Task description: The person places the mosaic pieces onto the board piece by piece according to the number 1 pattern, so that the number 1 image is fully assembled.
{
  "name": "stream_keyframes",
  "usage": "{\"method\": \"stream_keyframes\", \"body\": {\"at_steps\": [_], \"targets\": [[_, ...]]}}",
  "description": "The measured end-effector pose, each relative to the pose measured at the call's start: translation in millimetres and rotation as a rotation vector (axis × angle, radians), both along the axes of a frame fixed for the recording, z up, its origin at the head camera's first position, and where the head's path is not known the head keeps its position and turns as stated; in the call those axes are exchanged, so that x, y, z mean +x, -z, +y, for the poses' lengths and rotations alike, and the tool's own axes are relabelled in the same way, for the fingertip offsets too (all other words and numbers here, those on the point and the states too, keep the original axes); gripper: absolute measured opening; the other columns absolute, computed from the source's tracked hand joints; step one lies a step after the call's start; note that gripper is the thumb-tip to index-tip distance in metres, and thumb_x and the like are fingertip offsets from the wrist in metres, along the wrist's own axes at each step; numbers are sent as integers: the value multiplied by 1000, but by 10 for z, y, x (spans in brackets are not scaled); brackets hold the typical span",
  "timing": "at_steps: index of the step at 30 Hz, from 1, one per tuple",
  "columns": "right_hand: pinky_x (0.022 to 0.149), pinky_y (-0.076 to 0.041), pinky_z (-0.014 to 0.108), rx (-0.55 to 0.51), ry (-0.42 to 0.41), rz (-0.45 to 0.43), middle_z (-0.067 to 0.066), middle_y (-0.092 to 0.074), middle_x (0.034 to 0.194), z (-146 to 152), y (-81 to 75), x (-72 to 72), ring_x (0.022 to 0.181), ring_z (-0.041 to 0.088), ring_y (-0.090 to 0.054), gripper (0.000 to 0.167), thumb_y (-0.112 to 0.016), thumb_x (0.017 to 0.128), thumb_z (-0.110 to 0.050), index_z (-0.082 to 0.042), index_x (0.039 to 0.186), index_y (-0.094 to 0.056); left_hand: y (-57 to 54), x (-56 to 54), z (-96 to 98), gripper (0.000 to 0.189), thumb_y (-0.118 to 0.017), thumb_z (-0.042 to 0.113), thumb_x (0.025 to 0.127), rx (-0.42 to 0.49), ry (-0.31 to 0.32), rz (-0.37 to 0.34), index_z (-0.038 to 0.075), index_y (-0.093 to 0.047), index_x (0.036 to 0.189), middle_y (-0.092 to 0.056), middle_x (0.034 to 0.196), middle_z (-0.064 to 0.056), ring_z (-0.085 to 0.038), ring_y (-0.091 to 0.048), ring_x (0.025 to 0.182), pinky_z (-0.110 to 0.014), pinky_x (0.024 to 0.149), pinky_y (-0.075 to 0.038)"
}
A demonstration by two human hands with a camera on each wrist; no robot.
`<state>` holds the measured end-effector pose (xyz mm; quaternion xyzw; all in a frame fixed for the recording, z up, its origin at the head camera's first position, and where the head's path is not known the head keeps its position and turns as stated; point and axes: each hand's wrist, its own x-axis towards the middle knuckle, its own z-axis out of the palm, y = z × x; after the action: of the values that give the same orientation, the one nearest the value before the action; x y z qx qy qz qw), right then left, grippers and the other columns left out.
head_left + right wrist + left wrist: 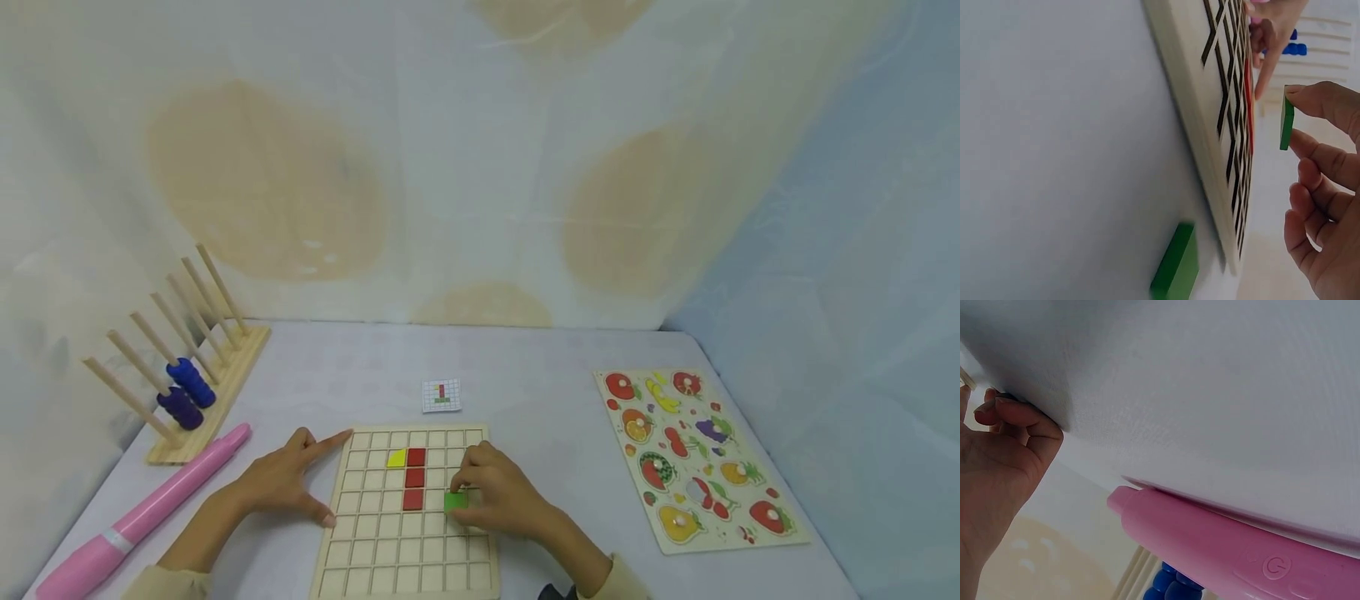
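Observation:
Between its thumb and index finger, my right hand (498, 492) pinches a green square tile (1287, 119), held over the right part of the wooden grid board (363, 554). Thumb and index finger of my left hand (281, 475) are spread along the board's left edge, with its other fingers bent on the table. Three red tiles (414, 477) form a column in the grid. Left of the top one is a yellow tile (396, 459) with a slanted side. Another green tile (1179, 262) lies on the table beside the board, hidden by my right hand in the head view.
A small pattern card (442, 396) lies beyond the board. At the left stand a wooden peg rack (240, 358) with blue and purple beads (191, 383) and a pink wand-like device (161, 504). A fruit puzzle board (693, 458) lies at the right.

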<state>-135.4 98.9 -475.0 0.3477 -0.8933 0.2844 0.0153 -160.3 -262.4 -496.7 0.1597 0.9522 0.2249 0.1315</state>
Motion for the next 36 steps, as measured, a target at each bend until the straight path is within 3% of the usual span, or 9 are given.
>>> {"method": "stream_keyframes", "body": {"at_steps": [9, 15, 23, 29, 36], "targets": [[76, -37, 13, 92, -69, 35, -11, -54, 87, -381, 29, 21, 86, 0, -41, 18, -84, 77, -33, -19, 87, -76, -25, -12, 11, 121, -88, 64, 51, 2, -7, -14, 28, -36, 154, -37, 102, -4, -17, -42, 73, -29, 61, -34], [73, -32, 12, 196, -114, 105, -15, -50, 85, -559, 24, 54, 82, 0, -38, 17, -82, 77, -34, -22, 85, -75, -43, 1, 27, 120, -88, 63, 52, -1, -9, -15, 29, -36, 154, -37, 102, -4, -18, -42, 74, -30, 61, -34], [78, -36, 16, 295, -136, 169, -14, -49, 89, -717, 78, 103, 86, 2, -39, 17, -77, 83, -38, -22, 89, -74, -36, -10, 46, 121, -87, 66, 51, -14, -20, -13, 30, -36, 154, -37, 103, -4, -18, -43, 75, -31, 62, -34], [75, -34, 17, 301, -112, 234, -13, -44, 84, -796, 117, 135, 81, 3, -36, 21, -78, 83, -42, -23, 87, -69, -25, -3, 41, 120, -87, 65, 51, -13, -19, -15, 30, -36, 154, -37, 103, -4, -18, -43, 74, -31, 61, -34], [75, -37, 13, 230, -83, 211, -14, -51, 85, -826, 178, 144, 81, 1, -41, 23, -82, 79, -41, -21, 86, -72, -35, 27, 23, 120, -88, 63, 52, -4, -10, -9, 28, -36, 154, -37, 102, -4, -18, -42, 74, -30, 61, -34]]}}
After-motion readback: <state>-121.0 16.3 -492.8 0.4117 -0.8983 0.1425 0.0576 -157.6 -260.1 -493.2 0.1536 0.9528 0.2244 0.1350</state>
